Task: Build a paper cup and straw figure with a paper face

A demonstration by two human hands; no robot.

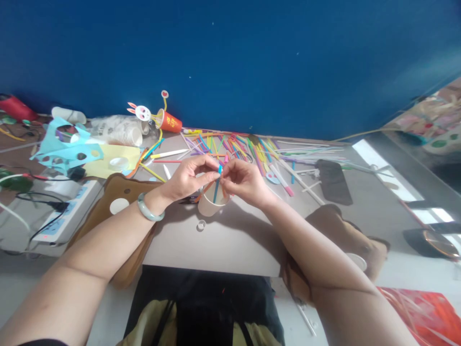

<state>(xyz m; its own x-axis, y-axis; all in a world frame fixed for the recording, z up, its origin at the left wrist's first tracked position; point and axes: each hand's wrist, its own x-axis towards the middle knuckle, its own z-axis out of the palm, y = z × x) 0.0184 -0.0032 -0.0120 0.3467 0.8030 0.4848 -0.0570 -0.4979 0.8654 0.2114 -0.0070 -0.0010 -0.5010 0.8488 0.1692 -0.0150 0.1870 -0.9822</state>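
Your two hands are close together over the paper cup (211,207), with the fingertips almost meeting. Your left hand (189,178) pinches a small blue strip (220,169) between thumb and finger. Your right hand (243,183) has its thumb and finger bent in right next to it, but I can't tell what they pinch. The blue strip is just above the cup. Below your fingers, a blue stick (215,191) and some orange sticks stand in the cup, leaning different ways. The cup sits upright on the table (223,245).

A little clear ring (201,225) is on the table near the cup, on the side close to you. You wear a pale green bangle (147,210) on your left wrist. A brown pad (124,190) with a white dot (119,206) is by your left arm, and another brown pad (333,228) is by your right arm.

Behind your hands, lots of bright sticks (234,144) lie in a messy heap. A black phone (333,182) lies to the right of them. Back by the blue wall (230,62), a red cup (171,122) is tipped on its side, with a bunny face (143,113) beside its open end. Blue paper (57,145) and yellow paper (104,166) are on the left, near a white power strip (72,206).
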